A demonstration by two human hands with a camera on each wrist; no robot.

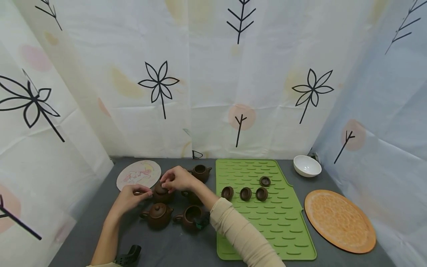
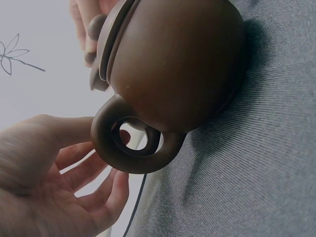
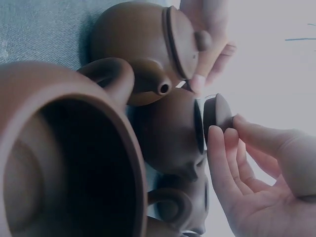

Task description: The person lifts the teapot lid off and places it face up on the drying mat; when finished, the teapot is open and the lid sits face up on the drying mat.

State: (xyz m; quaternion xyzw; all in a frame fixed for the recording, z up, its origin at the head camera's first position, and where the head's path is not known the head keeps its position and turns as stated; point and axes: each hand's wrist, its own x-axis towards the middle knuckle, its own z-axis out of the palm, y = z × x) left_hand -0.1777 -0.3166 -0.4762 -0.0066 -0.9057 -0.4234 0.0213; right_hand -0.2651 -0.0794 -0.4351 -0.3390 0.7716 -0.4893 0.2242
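Right hand (image 1: pixel 180 180) pinches lid (image 3: pixel 217 112) just above teapot (image 3: pixel 168 129); left hand (image 1: pixel 129 199) pinches handle (image 2: pixel 154 142).
Off-centre release could tip lid, chipping rim (image 3: pixel 198 121).

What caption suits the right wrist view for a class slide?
Right-hand fingers hold a small lid by an open teapot.
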